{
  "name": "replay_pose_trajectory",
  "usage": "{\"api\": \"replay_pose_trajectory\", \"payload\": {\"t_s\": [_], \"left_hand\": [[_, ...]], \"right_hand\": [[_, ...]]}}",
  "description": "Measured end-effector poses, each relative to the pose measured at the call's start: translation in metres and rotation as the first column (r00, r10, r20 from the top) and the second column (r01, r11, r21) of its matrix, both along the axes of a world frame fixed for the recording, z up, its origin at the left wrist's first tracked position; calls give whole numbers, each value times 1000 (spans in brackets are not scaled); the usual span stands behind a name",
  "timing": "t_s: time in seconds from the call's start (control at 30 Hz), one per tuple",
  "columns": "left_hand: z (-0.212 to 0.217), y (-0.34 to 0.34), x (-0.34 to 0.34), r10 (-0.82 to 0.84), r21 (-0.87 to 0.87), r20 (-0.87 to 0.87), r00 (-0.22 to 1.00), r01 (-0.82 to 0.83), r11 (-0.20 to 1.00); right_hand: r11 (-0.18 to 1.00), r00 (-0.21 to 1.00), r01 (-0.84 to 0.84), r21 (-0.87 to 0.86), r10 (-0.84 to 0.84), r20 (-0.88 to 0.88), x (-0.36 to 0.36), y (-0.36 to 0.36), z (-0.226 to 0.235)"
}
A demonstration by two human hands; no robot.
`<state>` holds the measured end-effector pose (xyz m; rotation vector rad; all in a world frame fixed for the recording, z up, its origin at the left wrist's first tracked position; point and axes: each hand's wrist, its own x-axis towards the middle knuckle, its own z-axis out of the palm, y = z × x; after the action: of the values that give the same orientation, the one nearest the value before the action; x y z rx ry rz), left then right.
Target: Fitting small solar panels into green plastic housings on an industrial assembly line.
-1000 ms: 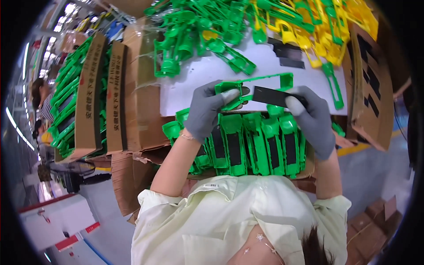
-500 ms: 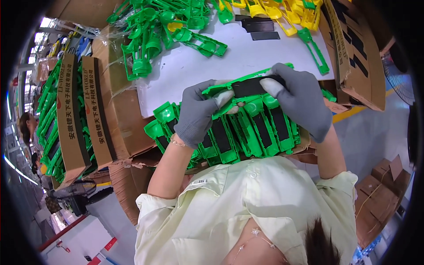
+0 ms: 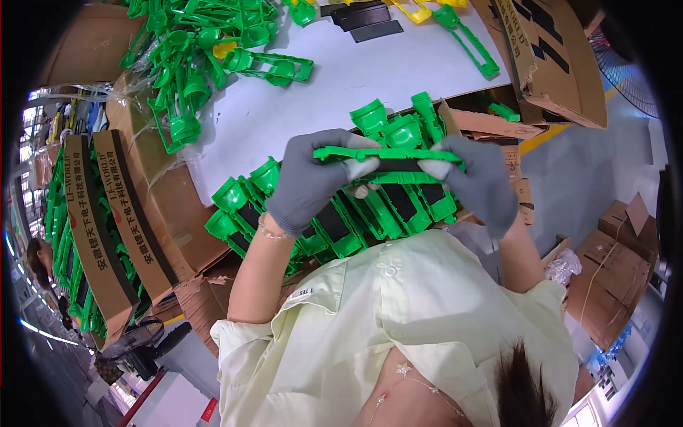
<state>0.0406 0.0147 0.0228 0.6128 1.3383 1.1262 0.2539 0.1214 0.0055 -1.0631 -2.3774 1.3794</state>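
Between my grey-gloved hands is a long green plastic frame (image 3: 409,153) with a black strip (image 3: 400,166) seated along it, held level and turned nearly edge-on. My left hand (image 3: 302,181) grips its left end, thumb on the near side. The right end is pinched by my right hand (image 3: 484,181), its thumb beside the black strip. Directly below stand several similar green frames (image 3: 334,224) in a row, many with black panels in them. The held frame and my hands hide part of this row.
A tangled heap of green frames (image 3: 249,28) lies on the white tabletop (image 3: 263,117). Loose black strips (image 3: 377,30), a single green frame (image 3: 469,46) and yellow parts (image 3: 413,11) lie farther back. Cardboard boxes (image 3: 117,213) filled with green frames stand left; another carton (image 3: 562,64) is at right.
The held frame has swung from a slant to level and tipped, so its black strip shows narrower. My right hand has come lower. The whole view has shifted.
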Motion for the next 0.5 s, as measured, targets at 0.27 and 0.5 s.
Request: {"api": "replay_pose_trajectory", "payload": {"t_s": [0.27, 0.5], "left_hand": [[-3, 24, 21, -105, -147, -90, 990, 91, 985], [-8, 21, 33, -147, -161, -149, 978, 123, 979]], "right_hand": [[958, 956, 278, 75, -283, 80, 24, -40, -14], [946, 944, 322, 47, -324, 53, 36, -50, -29]]}}
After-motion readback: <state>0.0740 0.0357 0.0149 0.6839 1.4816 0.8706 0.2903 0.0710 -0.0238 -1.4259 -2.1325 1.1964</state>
